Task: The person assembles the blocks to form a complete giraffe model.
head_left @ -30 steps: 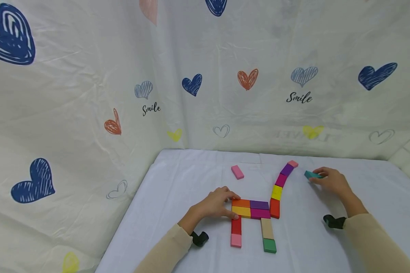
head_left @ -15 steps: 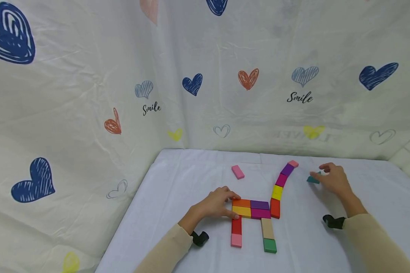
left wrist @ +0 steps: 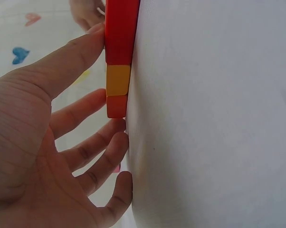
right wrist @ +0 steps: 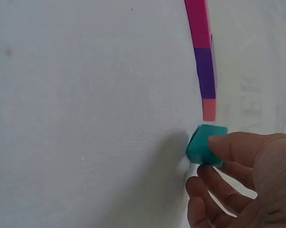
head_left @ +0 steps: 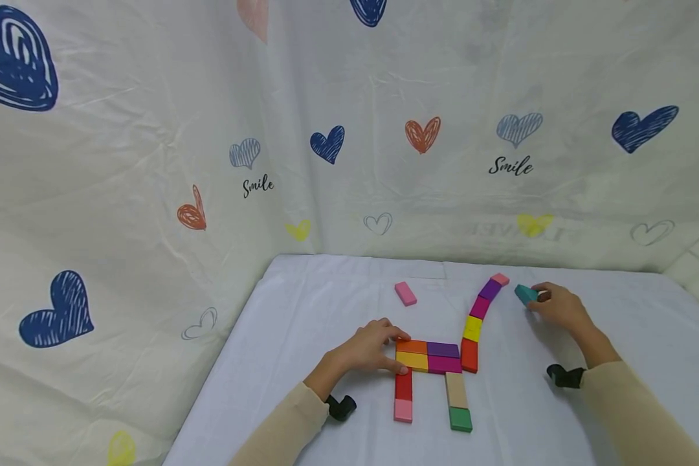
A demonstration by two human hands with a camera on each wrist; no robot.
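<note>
At the right, my right hand [head_left: 565,309] pinches a teal block [head_left: 525,294] between thumb and fingers, close to the far end of a curved row of blocks. In the right wrist view the teal block [right wrist: 200,147] looks tilted, its near end just beyond the pink block [right wrist: 209,109]. My left hand [head_left: 366,348] rests at the left end of a flat block layout: the thumb touches the red block [head_left: 404,386] near its top, the index finger lies at the orange block [head_left: 411,346]. A yellow-orange block [head_left: 411,362] sits between these fingers, its other fingers loosely bent.
The curved row climbs from a red-orange block [head_left: 469,356] through yellow, magenta and purple to pink. Two legs reach down, one ending in a green block [head_left: 460,419]. A loose pink block [head_left: 405,294] lies behind on the white cloth [head_left: 326,291]; a heart-printed curtain [head_left: 349,188] hangs beyond.
The teal block has been turned within my right hand's fingers and moved left, nearer the curved row's pink end. My left hand and the laid blocks stay put.
</note>
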